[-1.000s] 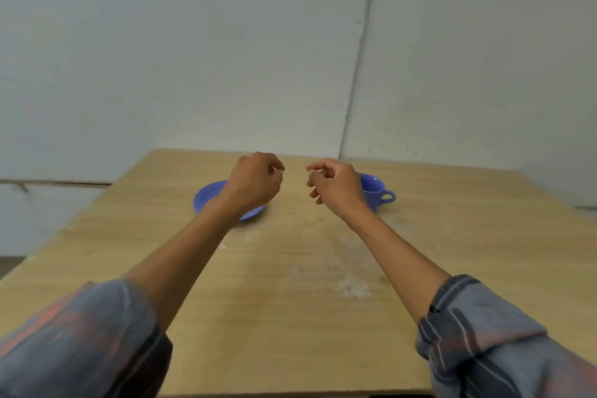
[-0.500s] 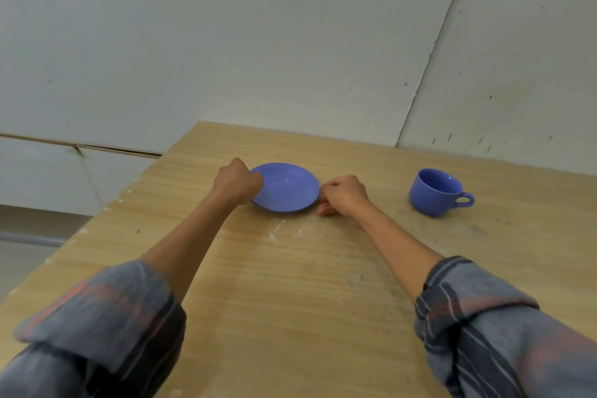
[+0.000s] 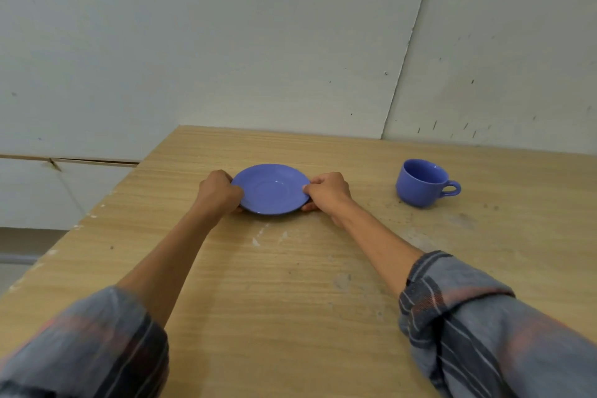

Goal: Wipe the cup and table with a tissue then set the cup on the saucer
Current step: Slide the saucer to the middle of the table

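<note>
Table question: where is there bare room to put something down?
The table is bare between the two forearms, in front of the saucer, and between the right hand and the cup. It is crowded only at the saucer, gripped by both hands, the left hand included.

Both sleeves [image 3: 484, 342] (and elbows) run off the bottom edge.

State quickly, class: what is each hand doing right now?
Left hand: closed on the left rim of the saucer.
Right hand: closed on the saucer's right rim.
</note>
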